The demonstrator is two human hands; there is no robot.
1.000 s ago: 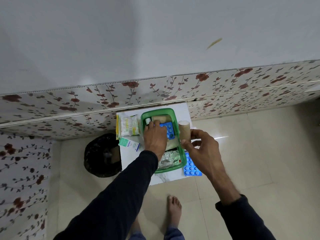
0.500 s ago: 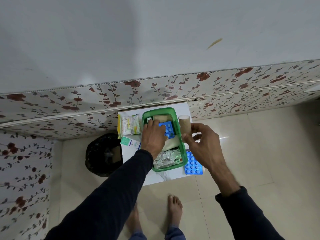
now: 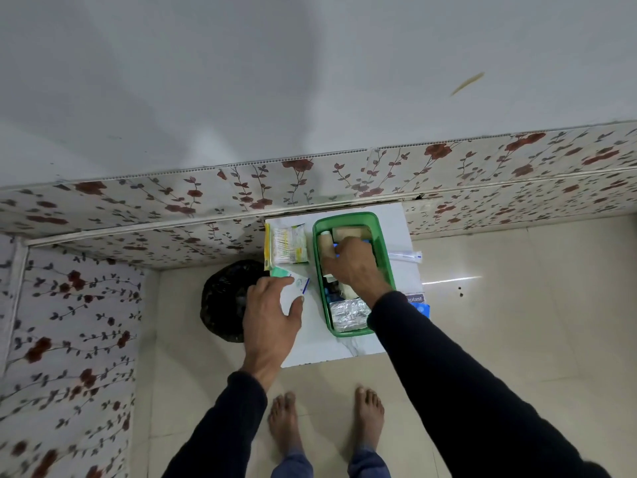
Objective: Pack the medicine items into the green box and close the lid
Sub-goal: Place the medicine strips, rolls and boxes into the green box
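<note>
- Right hand (image 3: 355,267) reaches inside the green box (image 3: 386,243), fingers curled on the tan roll (image 3: 325,244); grip unclear
- Left hand (image 3: 272,315) spread over the white-green carton (image 3: 296,282), beside the box

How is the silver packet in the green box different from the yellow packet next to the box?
The silver packet is shiny foil; the yellow-edged packet is clear with printing. The silver one lies inside the green box at its near end; the yellow-edged one lies outside on the white table, left of the box. Both lie flat, untouched.
</note>
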